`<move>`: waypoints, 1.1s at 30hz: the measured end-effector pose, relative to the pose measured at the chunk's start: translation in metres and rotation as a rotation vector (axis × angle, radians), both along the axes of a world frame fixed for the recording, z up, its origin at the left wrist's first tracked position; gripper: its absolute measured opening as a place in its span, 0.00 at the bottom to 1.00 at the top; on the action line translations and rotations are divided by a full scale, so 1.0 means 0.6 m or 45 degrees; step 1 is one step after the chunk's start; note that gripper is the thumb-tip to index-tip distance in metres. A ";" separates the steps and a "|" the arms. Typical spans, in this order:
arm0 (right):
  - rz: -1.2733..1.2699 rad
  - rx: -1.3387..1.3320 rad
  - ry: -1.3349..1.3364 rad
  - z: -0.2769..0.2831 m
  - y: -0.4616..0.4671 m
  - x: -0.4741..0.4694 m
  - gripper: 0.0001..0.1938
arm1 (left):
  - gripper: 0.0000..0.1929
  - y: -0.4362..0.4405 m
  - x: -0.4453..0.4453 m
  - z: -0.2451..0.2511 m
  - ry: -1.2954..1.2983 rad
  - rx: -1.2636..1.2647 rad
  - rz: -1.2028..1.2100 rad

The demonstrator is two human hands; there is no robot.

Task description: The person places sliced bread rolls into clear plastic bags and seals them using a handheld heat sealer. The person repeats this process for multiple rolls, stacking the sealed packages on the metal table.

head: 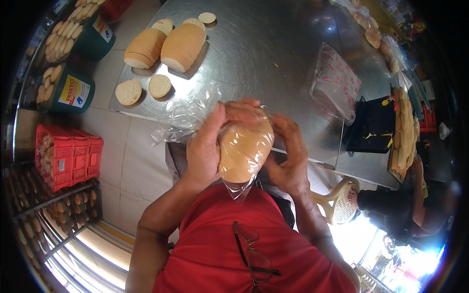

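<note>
A bread loaf (pixel 243 152) in a clear plastic bag is held in front of my red shirt. Wrapped over its left side and far end is my left hand (pixel 209 146). My right hand (pixel 293 154) is beside the loaf's right edge, fingers curved and apart. Its fingertips are close to the bag; contact is hard to make out. Loose clear plastic bags (pixel 194 110) lie beyond my left hand on the steel table (pixel 249 55). Farther back sit two sliced loaves (pixel 144 47), with cut end pieces (pixel 160 86) near them.
At right are a printed plastic bag pack (pixel 335 82), a black tray (pixel 370 126) and long rolls on a board (pixel 403 128). A person (pixel 403 212) sits beyond a plastic chair (pixel 342 205). Leftward stand green bread tubs (pixel 75 91), a red crate (pixel 77 157) and a bread rack (pixel 55 201).
</note>
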State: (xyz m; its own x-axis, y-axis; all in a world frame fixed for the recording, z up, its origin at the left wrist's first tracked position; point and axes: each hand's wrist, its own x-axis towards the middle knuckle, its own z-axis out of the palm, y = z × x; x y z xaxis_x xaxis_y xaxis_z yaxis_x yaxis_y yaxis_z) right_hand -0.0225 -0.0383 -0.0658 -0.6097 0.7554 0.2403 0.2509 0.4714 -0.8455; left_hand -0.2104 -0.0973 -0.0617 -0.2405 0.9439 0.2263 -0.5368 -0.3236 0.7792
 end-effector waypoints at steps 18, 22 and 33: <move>0.286 -1.334 0.612 -0.055 -0.029 0.006 0.46 | 0.32 0.012 0.013 -0.001 0.490 0.182 -0.090; 0.294 -1.623 0.618 -0.068 -0.035 0.006 0.54 | 0.32 0.014 0.003 -0.001 0.491 0.305 -0.193; -0.034 -0.397 0.313 -0.008 0.004 0.000 0.19 | 0.31 0.016 -0.003 -0.016 0.087 0.082 0.064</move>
